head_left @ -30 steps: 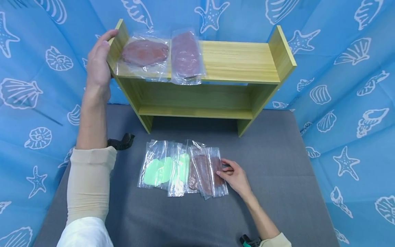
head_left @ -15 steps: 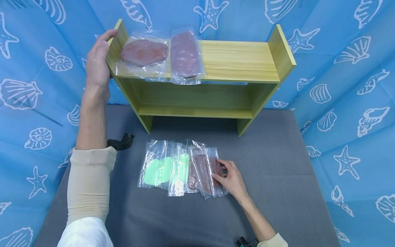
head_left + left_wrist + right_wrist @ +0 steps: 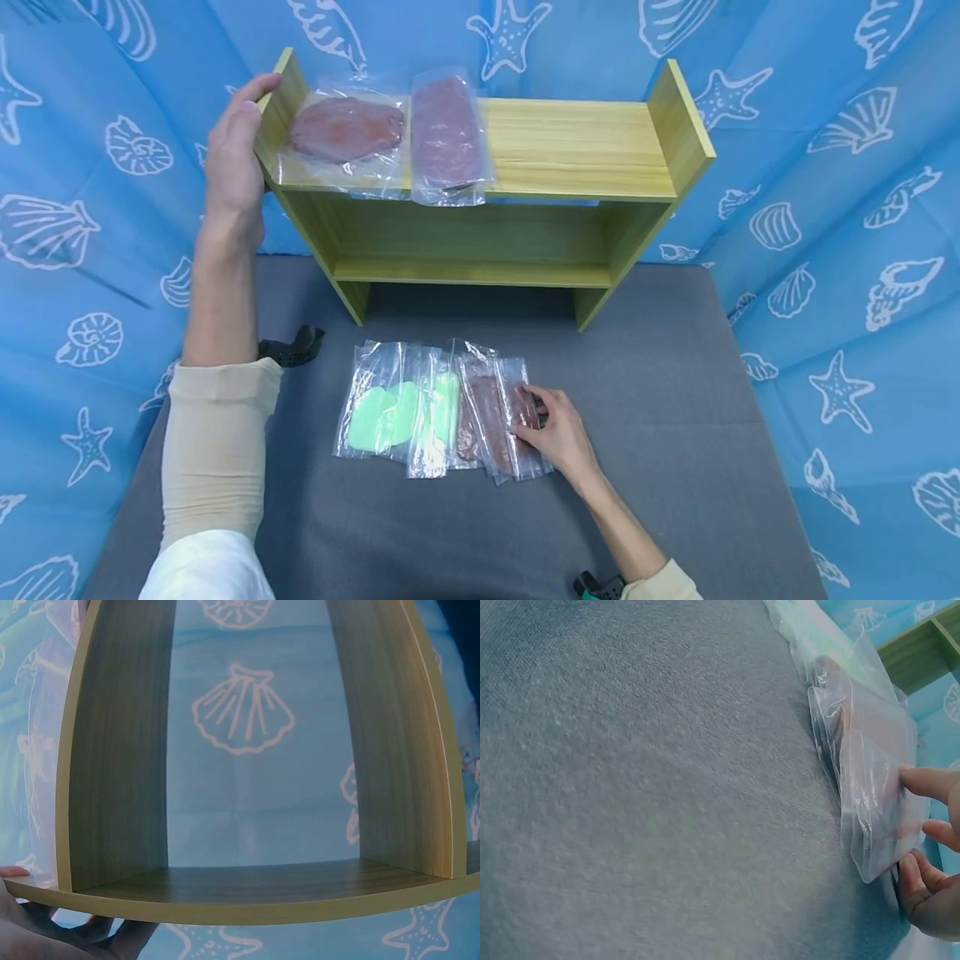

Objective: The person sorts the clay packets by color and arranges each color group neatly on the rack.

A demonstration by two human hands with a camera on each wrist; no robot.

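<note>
My left hand (image 3: 234, 167) grips the left side panel of a small wooden shelf (image 3: 577, 150). In the left wrist view, its fingers (image 3: 82, 937) wrap that panel's edge. My right hand (image 3: 562, 437) pinches the right edge of a clear plastic bag (image 3: 521, 417) with a flat reddish-brown piece inside, at the right end of an overlapping row. In the right wrist view, the thumb (image 3: 930, 782) lies on top of this bag and fingertips (image 3: 911, 877) are at its edge. Bags with pale green pieces (image 3: 371, 421) form the row's left part.
Two larger bagged reddish pieces, one oval (image 3: 347, 132) and one oblong (image 3: 447, 133), lie on the upper board, overhanging its front edge. The shelf stands at the back of the grey table (image 3: 660, 358). A blue seashell-print curtain (image 3: 795, 208) surrounds it.
My right hand has shifted slightly left, farther over the rightmost bag, and its thumb and fingers now take the bag's edge. The left hand stays on the shelf.
</note>
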